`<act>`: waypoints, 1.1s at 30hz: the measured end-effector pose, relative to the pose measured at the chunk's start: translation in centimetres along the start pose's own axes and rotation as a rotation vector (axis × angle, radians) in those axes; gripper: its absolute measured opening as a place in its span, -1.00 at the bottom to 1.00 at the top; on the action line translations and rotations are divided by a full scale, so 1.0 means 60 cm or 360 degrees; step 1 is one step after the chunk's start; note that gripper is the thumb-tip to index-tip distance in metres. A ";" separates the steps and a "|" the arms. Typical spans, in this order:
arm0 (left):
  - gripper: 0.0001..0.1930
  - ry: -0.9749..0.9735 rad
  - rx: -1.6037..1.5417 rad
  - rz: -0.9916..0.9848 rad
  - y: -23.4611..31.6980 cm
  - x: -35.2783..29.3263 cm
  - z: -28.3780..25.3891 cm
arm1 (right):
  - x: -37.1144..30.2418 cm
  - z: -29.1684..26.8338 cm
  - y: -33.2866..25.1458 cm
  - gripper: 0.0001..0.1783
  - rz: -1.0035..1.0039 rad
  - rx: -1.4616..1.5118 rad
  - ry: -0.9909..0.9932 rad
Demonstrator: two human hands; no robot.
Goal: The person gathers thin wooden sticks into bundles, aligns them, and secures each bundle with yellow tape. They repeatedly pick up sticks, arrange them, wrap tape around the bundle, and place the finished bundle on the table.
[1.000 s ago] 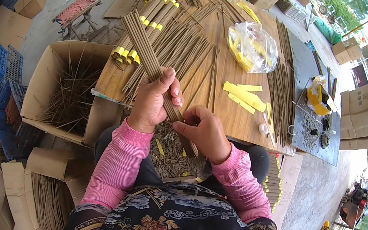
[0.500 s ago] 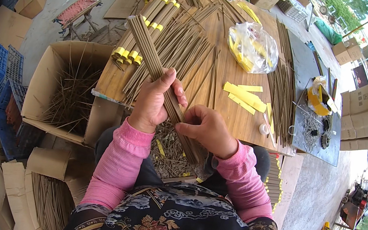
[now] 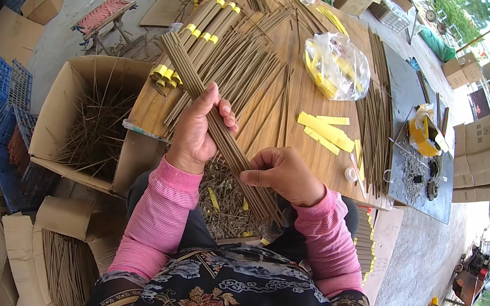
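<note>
Head view, looking down over a lap and a wooden table (image 3: 302,117). Left hand (image 3: 197,129) wrapped around a long bundle of brown sticks (image 3: 222,133), thumb over the top, fingers curled tight. Right hand (image 3: 283,173) lower on the same bundle, fingertips pinching a few sticks near the lap end. Bundle slanted from upper left down toward the lap, above the table's near edge. Compared with a second ago — right hand shifted slightly up the bundle, left grip nearly unchanged; probably sorting or evening the sticks. Nearby: yellow-tipped bundles (image 3: 204,25) on the table, loose yellow strips (image 3: 325,130), a plastic bag (image 3: 336,65), a cardboard box (image 3: 93,119) of scraps at left.
</note>
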State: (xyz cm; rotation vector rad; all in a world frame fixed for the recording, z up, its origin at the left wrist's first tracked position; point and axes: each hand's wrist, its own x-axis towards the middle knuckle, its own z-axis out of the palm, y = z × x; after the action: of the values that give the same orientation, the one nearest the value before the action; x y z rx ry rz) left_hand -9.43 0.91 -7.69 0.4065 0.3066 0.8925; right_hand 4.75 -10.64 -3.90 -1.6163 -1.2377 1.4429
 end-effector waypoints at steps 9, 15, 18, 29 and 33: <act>-0.72 0.0043 -0.0171 0.0139 0.034 0.015 -0.030 | -0.036 -0.026 -0.001 -0.76 0.0107 -0.0101 -0.0188; -0.72 0.0083 -0.0175 0.0190 0.041 0.017 -0.030 | -0.075 -0.058 0.010 -0.73 0.0165 -0.0125 -0.0268; -0.73 0.0063 -0.0286 0.0228 0.054 0.023 -0.045 | -0.099 -0.074 0.026 -0.75 0.0238 -0.0155 -0.0283; -0.70 -0.0016 -0.0339 0.0274 0.068 0.031 -0.054 | -0.145 -0.106 0.054 -0.76 0.0327 -0.0151 -0.0410; -0.69 -0.0038 -0.0390 0.0331 0.082 0.029 -0.061 | -0.167 -0.128 0.066 -0.76 0.0474 0.0311 -0.0159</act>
State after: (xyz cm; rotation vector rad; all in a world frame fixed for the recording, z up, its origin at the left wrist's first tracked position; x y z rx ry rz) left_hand -13.33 5.81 -8.77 0.2242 0.1313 1.1137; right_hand 13.55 -20.39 -2.23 -1.6602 -0.9014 1.7871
